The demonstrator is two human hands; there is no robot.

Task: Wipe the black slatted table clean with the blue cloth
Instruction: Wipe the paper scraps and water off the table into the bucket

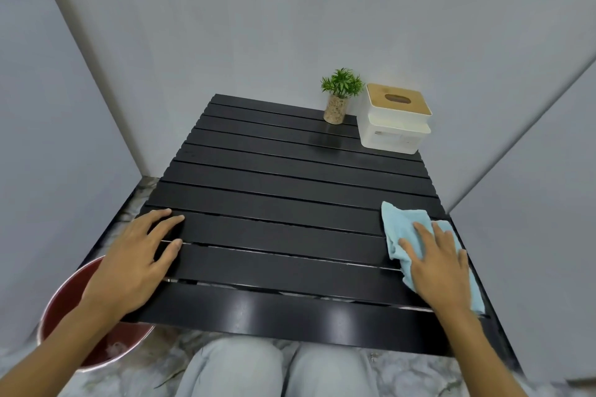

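Note:
The black slatted table (283, 203) fills the middle of the view, low in front of my knees. A light blue cloth (400, 226) lies crumpled near the table's front right corner. My right hand (435, 264) presses flat on the cloth, fingers spread over it. My left hand (135, 255) rests palm down on the slats at the front left edge, fingers apart, holding nothing.
A small green plant in a pebble-filled glass (338, 100) and a white tissue box with a wooden lid (395, 119) stand at the table's far right corner. A red bucket (64, 309) sits on the marble floor at the left. Grey walls close in on three sides.

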